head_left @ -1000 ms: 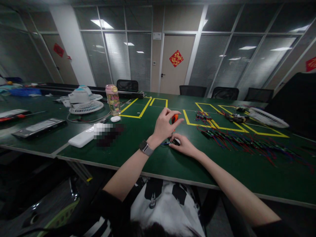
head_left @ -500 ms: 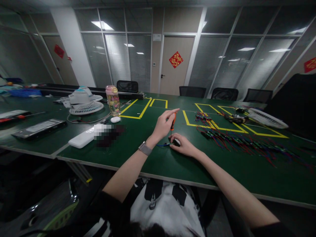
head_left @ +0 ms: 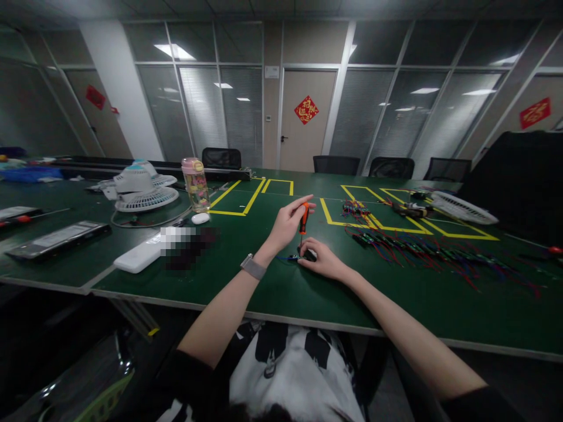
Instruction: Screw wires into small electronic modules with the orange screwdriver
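My left hand (head_left: pixel 285 224) pinches a small orange-handled screwdriver (head_left: pixel 303 218), held upright with its tip down on a small dark part with blue wires (head_left: pixel 295 257) on the green table (head_left: pixel 272 281). My right hand (head_left: pixel 321 259) lies on the table just right of the tip, fingers pressed down on that part to hold it. A watch sits on my left wrist.
A long row of similar small parts with red and blue wires (head_left: pixel 422 249) lies to the right, across yellow taped boxes (head_left: pixel 373 220). At the left stand a pink-capped bottle (head_left: pixel 196 184), white fans (head_left: pixel 141 190), a white earbud case (head_left: pixel 200 218) and a white slab (head_left: pixel 138 257). Black chairs line the far side.
My left fingers have shifted on the screwdriver handle, from wrapped over its top to a fingertip pinch with fingers stretched out. The view moved slightly; my right hand stays on the part.
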